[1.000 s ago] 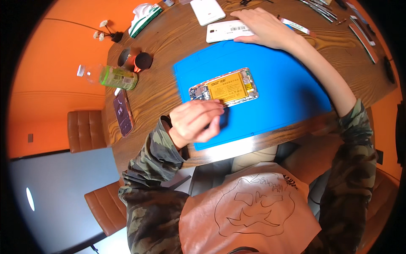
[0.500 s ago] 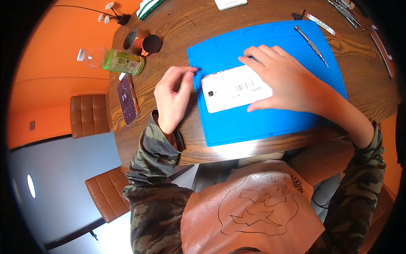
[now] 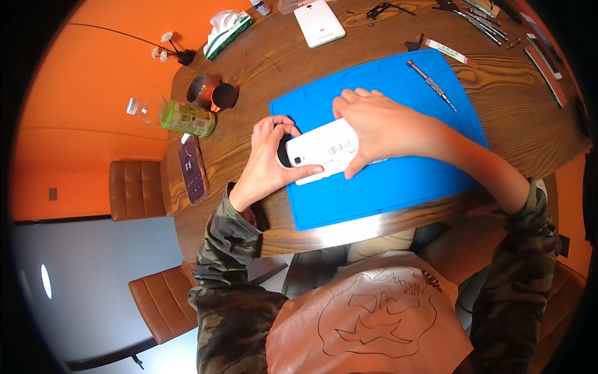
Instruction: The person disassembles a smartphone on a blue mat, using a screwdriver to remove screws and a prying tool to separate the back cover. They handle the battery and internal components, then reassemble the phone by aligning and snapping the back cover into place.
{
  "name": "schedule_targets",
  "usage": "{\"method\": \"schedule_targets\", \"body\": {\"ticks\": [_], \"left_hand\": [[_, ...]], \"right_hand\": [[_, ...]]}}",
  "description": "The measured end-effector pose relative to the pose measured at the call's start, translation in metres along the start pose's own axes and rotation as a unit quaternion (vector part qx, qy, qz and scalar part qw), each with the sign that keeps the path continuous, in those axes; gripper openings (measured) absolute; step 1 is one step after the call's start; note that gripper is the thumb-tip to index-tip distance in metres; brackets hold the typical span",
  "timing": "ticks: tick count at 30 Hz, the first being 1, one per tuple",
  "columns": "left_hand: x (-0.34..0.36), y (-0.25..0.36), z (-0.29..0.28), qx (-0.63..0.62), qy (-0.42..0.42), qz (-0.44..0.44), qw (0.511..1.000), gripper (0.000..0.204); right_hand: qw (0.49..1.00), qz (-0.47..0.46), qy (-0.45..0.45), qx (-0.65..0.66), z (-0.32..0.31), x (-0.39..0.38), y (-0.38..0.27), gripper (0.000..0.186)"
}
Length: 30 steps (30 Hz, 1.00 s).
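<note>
White phone [image 3: 327, 151] lies back-up on the blue mat [image 3: 386, 187], near the mat's left edge. Left hand [image 3: 268, 159] clamps the phone's left end, thumb along its near edge, fingers curled over the far corner. Right hand [image 3: 380, 124] lies flat on the phone's right half, thumb pressing the near edge (grip closed on it from both sides). Screwdriver [image 3: 431, 85] rests at the mat's far right corner. Green bottle [image 3: 180, 116] lies toward the bench's left edge, dark phone [image 3: 192, 169] just nearer.
</note>
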<state>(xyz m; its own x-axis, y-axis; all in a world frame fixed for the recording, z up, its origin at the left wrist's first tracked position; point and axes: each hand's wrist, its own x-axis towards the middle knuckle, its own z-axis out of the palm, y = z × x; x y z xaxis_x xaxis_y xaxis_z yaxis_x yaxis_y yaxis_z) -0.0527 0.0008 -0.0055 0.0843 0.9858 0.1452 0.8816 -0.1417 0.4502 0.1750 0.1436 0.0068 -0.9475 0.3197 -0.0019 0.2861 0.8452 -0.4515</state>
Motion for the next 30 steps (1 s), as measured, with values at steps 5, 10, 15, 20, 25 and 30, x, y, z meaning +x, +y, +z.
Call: {"method": "schedule_targets", "body": {"ticks": [5,10,15,20,25,30], "left_hand": [[-0.001,0.012,0.0,0.029,0.02,-0.003,0.999,0.073],[0.009,0.017,-0.004,0.052,0.015,0.006,0.999,0.072],[0.018,0.014,-0.008,0.048,-0.017,0.003,0.999,0.069],[0.01,0.007,-0.009,-0.125,-0.059,-0.041,0.989,0.052],[0.014,-0.003,-0.011,-0.342,-0.087,-0.142,0.925,0.03],[0.02,-0.015,-0.009,-0.528,0.045,-0.223,0.818,0.036]], "right_hand": [[0.997,0.02,0.053,-0.055,0.003,0.002,-0.023,0.089],[0.997,0.031,0.015,-0.074,0.004,0.015,-0.023,0.091],[0.998,0.027,-0.035,-0.051,-0.004,0.021,-0.02,0.096],[0.987,0.019,-0.116,0.11,-0.018,0.024,-0.003,0.074],[0.929,0.055,-0.116,0.347,-0.014,0.035,0.031,0.05],[0.79,0.089,0.093,0.6,0.002,0.047,0.047,0.065]]}}
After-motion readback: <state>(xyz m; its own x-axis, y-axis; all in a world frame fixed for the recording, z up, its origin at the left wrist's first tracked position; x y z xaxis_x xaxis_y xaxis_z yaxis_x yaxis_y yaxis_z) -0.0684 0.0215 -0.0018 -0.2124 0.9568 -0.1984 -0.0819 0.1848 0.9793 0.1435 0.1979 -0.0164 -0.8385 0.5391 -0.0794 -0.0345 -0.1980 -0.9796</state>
